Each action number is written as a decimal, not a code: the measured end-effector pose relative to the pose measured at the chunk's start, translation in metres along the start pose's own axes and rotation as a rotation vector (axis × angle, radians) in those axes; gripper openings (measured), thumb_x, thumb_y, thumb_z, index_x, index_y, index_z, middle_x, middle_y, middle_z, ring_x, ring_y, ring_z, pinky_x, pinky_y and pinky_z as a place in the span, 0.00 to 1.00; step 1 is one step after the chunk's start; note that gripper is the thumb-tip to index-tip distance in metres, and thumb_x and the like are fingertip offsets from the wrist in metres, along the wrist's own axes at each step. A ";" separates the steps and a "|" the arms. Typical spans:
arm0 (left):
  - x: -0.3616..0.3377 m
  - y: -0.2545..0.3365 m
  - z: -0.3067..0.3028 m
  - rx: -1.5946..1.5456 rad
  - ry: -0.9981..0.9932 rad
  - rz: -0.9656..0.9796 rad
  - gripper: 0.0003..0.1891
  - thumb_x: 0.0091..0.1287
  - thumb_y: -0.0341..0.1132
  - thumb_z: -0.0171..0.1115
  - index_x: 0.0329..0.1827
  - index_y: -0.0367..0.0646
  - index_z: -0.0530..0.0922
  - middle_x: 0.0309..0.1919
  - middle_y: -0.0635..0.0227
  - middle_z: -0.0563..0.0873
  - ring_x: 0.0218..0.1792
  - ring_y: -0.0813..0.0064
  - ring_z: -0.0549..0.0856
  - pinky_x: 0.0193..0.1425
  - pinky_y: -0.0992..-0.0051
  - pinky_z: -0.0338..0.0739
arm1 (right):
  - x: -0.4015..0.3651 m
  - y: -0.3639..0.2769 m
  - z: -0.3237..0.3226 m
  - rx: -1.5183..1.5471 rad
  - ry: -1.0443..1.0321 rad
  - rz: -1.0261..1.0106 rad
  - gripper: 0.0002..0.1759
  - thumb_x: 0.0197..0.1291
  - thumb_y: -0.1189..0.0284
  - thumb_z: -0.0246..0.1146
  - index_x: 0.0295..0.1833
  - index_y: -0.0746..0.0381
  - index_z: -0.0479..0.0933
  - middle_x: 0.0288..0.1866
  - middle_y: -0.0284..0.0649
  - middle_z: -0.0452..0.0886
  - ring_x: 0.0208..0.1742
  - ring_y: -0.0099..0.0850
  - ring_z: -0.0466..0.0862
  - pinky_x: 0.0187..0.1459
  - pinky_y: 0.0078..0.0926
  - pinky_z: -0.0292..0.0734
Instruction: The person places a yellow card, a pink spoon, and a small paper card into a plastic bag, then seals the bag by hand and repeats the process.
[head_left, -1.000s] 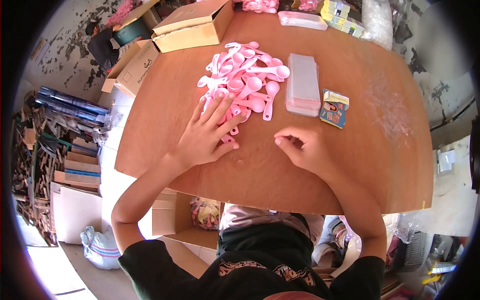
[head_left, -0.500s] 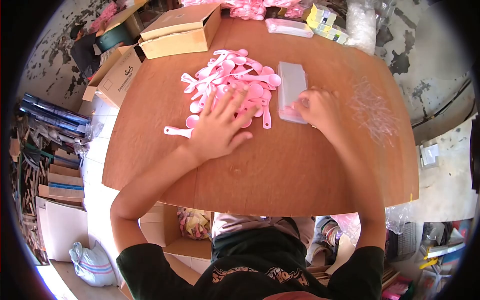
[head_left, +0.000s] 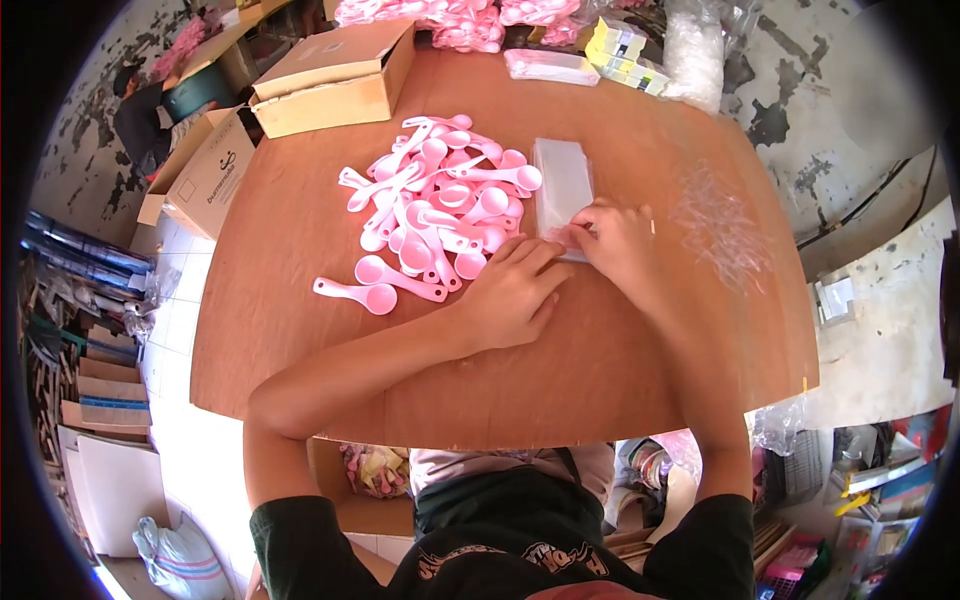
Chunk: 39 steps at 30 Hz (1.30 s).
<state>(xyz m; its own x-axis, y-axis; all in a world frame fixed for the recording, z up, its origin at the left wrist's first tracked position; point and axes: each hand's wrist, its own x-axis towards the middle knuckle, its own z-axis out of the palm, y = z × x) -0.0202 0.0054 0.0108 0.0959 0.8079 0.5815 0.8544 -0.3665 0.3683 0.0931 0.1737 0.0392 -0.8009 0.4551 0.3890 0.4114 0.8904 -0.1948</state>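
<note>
My right hand [head_left: 620, 240] is just right of the frame's centre, thumb and fingertips pinched on the near end of the stack of clear bags [head_left: 562, 180]. The stack lies flat on the table [head_left: 600, 370], running from my fingers up towards the top of the frame. My left hand [head_left: 515, 290] rests palm down at the centre, fingers loosely stretched and gripping nothing, their tips touching the stack's near left corner right beside my right hand. The pile of pink spoons [head_left: 440, 195] spreads just left of the stack, touching its long edge. One loose spoon [head_left: 355, 293] lies apart at the left. A cardboard box [head_left: 335, 75] sits in the upper left of the frame.
</note>
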 end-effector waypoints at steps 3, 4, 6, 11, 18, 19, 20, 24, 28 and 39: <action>0.000 -0.003 0.004 0.030 0.015 -0.001 0.19 0.57 0.27 0.63 0.53 0.39 0.77 0.56 0.53 0.75 0.58 0.50 0.74 0.66 0.55 0.68 | 0.000 0.002 0.004 -0.052 0.070 -0.040 0.06 0.54 0.67 0.67 0.26 0.55 0.84 0.31 0.33 0.83 0.42 0.36 0.79 0.44 0.39 0.61; -0.001 -0.004 0.004 0.044 0.010 -0.010 0.20 0.56 0.28 0.63 0.54 0.39 0.76 0.56 0.52 0.75 0.59 0.50 0.74 0.67 0.55 0.67 | 0.000 0.002 0.005 -0.058 0.088 -0.054 0.06 0.54 0.68 0.67 0.26 0.55 0.84 0.31 0.33 0.83 0.42 0.35 0.79 0.44 0.39 0.61; -0.001 -0.002 0.004 0.075 0.031 -0.003 0.20 0.57 0.28 0.63 0.55 0.39 0.76 0.57 0.51 0.74 0.61 0.49 0.73 0.68 0.53 0.66 | -0.002 0.001 0.005 -0.063 0.107 -0.063 0.07 0.54 0.68 0.66 0.26 0.55 0.84 0.31 0.32 0.83 0.42 0.35 0.79 0.43 0.38 0.61; -0.003 -0.004 0.010 0.163 -0.030 -0.053 0.23 0.57 0.30 0.63 0.58 0.39 0.75 0.63 0.48 0.69 0.65 0.48 0.69 0.71 0.49 0.61 | -0.012 -0.002 -0.012 0.046 0.081 -0.036 0.04 0.55 0.69 0.66 0.29 0.55 0.83 0.31 0.32 0.82 0.40 0.34 0.79 0.43 0.38 0.61; 0.004 -0.002 -0.004 -0.090 0.182 -0.035 0.22 0.56 0.25 0.67 0.56 0.42 0.75 0.60 0.55 0.75 0.67 0.55 0.71 0.74 0.48 0.59 | -0.040 -0.031 -0.045 0.246 -0.061 -0.283 0.05 0.55 0.69 0.69 0.29 0.57 0.82 0.31 0.34 0.82 0.39 0.35 0.80 0.46 0.36 0.64; 0.003 -0.004 -0.004 -0.106 0.157 0.037 0.20 0.56 0.24 0.68 0.53 0.43 0.77 0.56 0.58 0.80 0.65 0.57 0.75 0.74 0.48 0.59 | -0.044 -0.032 -0.047 0.334 -0.121 -0.289 0.06 0.55 0.69 0.70 0.30 0.58 0.82 0.31 0.34 0.82 0.37 0.35 0.81 0.45 0.35 0.66; 0.001 -0.010 -0.002 -0.115 0.151 0.033 0.20 0.56 0.24 0.68 0.53 0.43 0.77 0.56 0.58 0.80 0.65 0.57 0.75 0.74 0.48 0.59 | -0.046 -0.033 -0.049 0.424 -0.182 -0.292 0.07 0.55 0.68 0.70 0.31 0.59 0.83 0.32 0.35 0.82 0.36 0.36 0.81 0.44 0.34 0.67; -0.002 -0.015 0.004 -0.437 0.175 0.003 0.05 0.63 0.28 0.67 0.37 0.44 0.78 0.34 0.70 0.87 0.34 0.68 0.87 0.70 0.52 0.68 | -0.043 -0.010 -0.064 0.379 -0.107 0.059 0.06 0.56 0.72 0.69 0.37 0.63 0.83 0.34 0.42 0.82 0.37 0.41 0.82 0.41 0.35 0.76; -0.003 -0.014 0.002 -0.660 0.203 -0.169 0.06 0.64 0.25 0.67 0.39 0.40 0.77 0.35 0.66 0.87 0.33 0.69 0.88 0.52 0.69 0.83 | -0.045 0.010 -0.064 -0.003 -0.019 -0.066 0.11 0.53 0.75 0.70 0.43 0.64 0.83 0.42 0.43 0.84 0.40 0.44 0.84 0.43 0.36 0.80; -0.004 -0.019 0.014 -0.802 0.283 -0.373 0.17 0.67 0.25 0.65 0.57 0.36 0.72 0.37 0.62 0.88 0.47 0.71 0.89 0.48 0.78 0.83 | -0.055 0.040 -0.044 0.265 0.027 0.005 0.09 0.53 0.79 0.69 0.41 0.65 0.82 0.41 0.43 0.84 0.37 0.41 0.84 0.40 0.31 0.79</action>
<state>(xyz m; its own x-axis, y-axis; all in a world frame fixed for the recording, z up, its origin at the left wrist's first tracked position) -0.0300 0.0151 -0.0085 -0.3324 0.8339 0.4405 0.1858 -0.4000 0.8975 0.1725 0.1842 0.0494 -0.7854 0.4628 0.4110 0.2845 0.8597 -0.4243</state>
